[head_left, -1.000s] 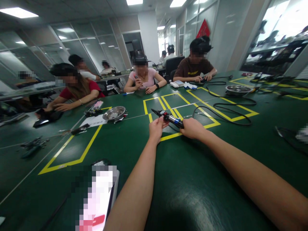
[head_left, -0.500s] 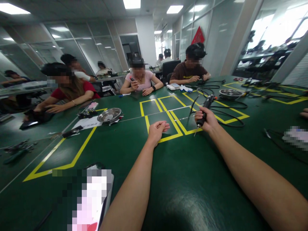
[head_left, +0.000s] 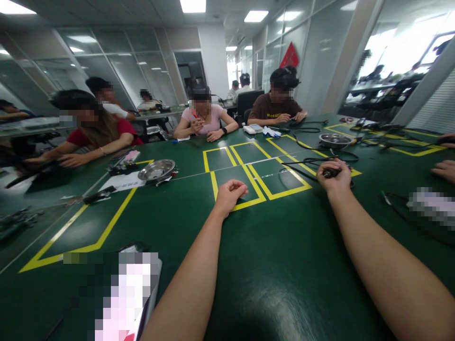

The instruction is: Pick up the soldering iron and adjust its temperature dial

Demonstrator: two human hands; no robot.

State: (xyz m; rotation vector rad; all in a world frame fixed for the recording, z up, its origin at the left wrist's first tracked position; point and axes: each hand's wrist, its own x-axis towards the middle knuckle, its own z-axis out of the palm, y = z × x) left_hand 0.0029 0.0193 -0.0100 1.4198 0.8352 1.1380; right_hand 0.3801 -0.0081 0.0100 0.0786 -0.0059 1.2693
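Observation:
My left hand (head_left: 231, 195) rests on the green table (head_left: 270, 251), beside a yellow tape outline (head_left: 250, 203). Its thumb is pressed to the curled fingers; whatever may be between them is hidden or too small to name. Further right, my right hand (head_left: 337, 177) is wrapped round a black electric screwdriver (head_left: 331, 173), held above the table. The tool's front end points toward me, and most of its body is behind my fingers. A black cable (head_left: 302, 163) lies on the table just left of that hand.
A metal bowl (head_left: 156, 169) stands left on the table, another bowl (head_left: 336, 140) beyond my right hand. A phone (head_left: 154, 284) lies near my left forearm, partly blurred out. Black cables (head_left: 384, 135) spread at the right. Several people sit around; a person's hand (head_left: 444, 170) rests at the right edge.
My right hand has moved right with the electric screwdriver, whose front end now turns toward me instead of pointing down at the table. The left hand keeps its pose and place.

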